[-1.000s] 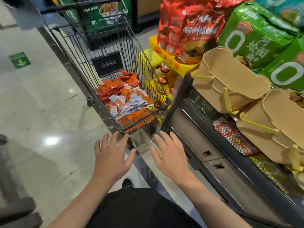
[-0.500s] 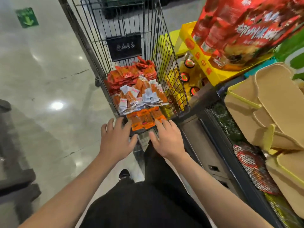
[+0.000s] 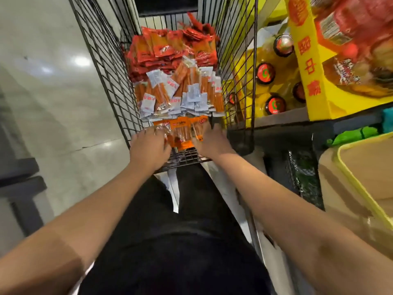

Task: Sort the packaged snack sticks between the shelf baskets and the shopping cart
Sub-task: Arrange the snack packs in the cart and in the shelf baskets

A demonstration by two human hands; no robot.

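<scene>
Both hands reach into the near end of the wire shopping cart [image 3: 102,60]. The left hand [image 3: 148,149] and right hand [image 3: 212,142] flank a bundle of orange-wrapped snack sticks [image 3: 180,133]; the left fingers [image 3: 158,129] touch its clear wrapper edge, but blur hides whether either hand grasps it. Behind lie sticks with white label ends [image 3: 180,90] printed in small red characters too blurred to read, then red packets [image 3: 170,50]. To the right, a yellow display box [image 3: 308,67] bears red Chinese characters beside bottles with red-and-green caps [image 3: 264,73]. Tan baskets [image 3: 361,177] sit on the shelf.
</scene>
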